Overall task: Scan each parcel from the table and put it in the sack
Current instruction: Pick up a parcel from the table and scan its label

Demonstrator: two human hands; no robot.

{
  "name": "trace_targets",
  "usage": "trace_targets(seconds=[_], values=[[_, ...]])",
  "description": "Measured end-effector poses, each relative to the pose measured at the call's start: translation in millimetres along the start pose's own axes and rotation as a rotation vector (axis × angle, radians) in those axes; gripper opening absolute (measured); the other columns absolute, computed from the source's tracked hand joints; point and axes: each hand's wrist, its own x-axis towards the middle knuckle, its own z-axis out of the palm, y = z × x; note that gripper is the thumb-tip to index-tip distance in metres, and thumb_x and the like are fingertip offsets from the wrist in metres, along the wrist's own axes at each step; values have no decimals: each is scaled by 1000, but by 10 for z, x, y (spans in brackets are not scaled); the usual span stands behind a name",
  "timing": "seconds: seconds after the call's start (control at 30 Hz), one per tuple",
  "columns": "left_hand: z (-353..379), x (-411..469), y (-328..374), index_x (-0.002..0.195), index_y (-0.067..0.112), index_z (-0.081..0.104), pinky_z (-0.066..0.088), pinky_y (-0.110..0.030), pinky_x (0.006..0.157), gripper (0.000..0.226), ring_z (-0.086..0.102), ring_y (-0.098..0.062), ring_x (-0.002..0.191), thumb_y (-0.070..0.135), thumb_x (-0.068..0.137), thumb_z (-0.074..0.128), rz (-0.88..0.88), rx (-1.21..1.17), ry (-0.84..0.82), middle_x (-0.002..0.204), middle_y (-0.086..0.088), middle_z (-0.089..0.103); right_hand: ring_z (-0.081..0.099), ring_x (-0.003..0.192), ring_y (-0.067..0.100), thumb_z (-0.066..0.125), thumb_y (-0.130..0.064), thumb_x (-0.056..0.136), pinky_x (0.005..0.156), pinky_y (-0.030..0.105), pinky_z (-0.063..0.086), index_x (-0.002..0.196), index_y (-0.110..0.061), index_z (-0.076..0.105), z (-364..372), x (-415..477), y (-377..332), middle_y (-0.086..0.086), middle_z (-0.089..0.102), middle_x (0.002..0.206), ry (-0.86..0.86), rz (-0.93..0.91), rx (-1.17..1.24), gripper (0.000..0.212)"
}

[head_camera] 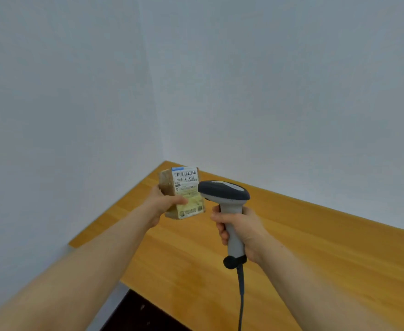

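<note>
Two hands work above a table (315, 235): left hand (165, 204) grips a parcel (184, 192), label facing the scanner (224, 194) gripped by the right hand (241, 230), for reading.

Table (315, 247): wooden top, honey-orange, with fine straight grain and a dull sheen. Its far corner sits tight in the wall corner (165, 149). From the wall corner, one long edge runs out along the right-hand wall (291, 91) and a shorter edge runs back along the left-hand wall (52, 115); both edges meet the pale grey-blue paint. The edge farthest from the wall corner ends over a dark floor (143, 314). The visible surface is flat and even in colour, and part of the top is hidden from view.
</note>
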Motion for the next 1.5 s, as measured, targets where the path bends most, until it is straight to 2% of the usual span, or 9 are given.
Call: trace_targets(seconds=[0.27, 0.4, 0.53, 0.7, 1.0, 1.2, 1.33, 1.43, 1.5], values=[[-78, 41, -6, 119, 12, 54, 52, -42, 91, 64, 63, -23, 103, -1, 64, 83, 54, 33, 0, 109, -3, 67, 44, 40, 16, 75, -4, 79, 43, 25, 42, 70, -7, 60, 121, -137, -113, 5, 53, 51, 49, -65, -30, 17], [-82, 55, -3, 104, 18, 56, 52, -34, 79, 53, 63, -17, 92, -2, 63, 84, 82, 25, -6, 101, 2, 66, 43, 39, 16, 73, -4, 79, 42, 24, 41, 72, -6, 59, 173, -198, -146, 5, 52, 50, 72, -86, -48, 16], [-68, 67, -7, 95, 22, 56, 52, -34, 78, 48, 64, -17, 89, -2, 64, 84, 84, 43, -26, 100, 1, 67, 43, 40, 15, 73, -3, 79, 42, 24, 41, 73, -6, 58, 186, -237, -158, 4, 52, 50, 89, -97, -50, 16], [-59, 83, -26, 109, 18, 55, 54, -40, 85, 55, 64, -22, 96, 0, 65, 83, 73, 62, -52, 102, 0, 66, 43, 39, 15, 72, -3, 80, 41, 24, 41, 72, -6, 58, 204, -264, -114, 5, 51, 50, 92, -83, -65, 16], [29, 221, -47, 104, 20, 54, 53, -36, 78, 53, 64, -22, 97, 3, 65, 84, 63, 95, -108, 100, 1, 66, 43, 39, 15, 73, -4, 80, 43, 23, 40, 71, -6, 58, 140, -236, -91, 4, 51, 49, 142, -61, -51, 18], [439, 311, -184, 125, 13, 50, 49, -44, 98, 62, 64, -27, 104, 9, 71, 80, -21, 41, -310, 113, -7, 66, 46, 40, 14, 74, -5, 80, 42, 24, 42, 78, -6, 63, -91, -238, 42, 6, 59, 54, 260, -34, 129, 12], [952, 168, -300, 121, 8, 58, 56, -26, 71, 42, 69, -19, 93, 18, 82, 72, -110, 38, -545, 104, -7, 72, 52, 44, 15, 72, -3, 83, 44, 25, 46, 97, -1, 63, -550, -388, 271, 9, 67, 63, 530, -21, 336, 16], [1425, -38, -374, 117, 11, 63, 54, -27, 73, 38, 69, -18, 95, 26, 83, 71, -127, 123, -699, 100, -3, 75, 65, 71, 22, 76, -9, 82, 57, 32, 53, 109, -8, 64, -1021, -646, 460, 10, 70, 83, 732, -30, 416, 30], [1777, -220, -403, 117, 14, 64, 54, -29, 79, 40, 68, -18, 99, 30, 81, 72, -122, 193, -808, 101, -1, 74, 62, 84, 26, 79, -15, 79, 62, 38, 55, 111, -14, 65, -1319, -870, 555, 8, 67, 95, 802, -25, 425, 35]])
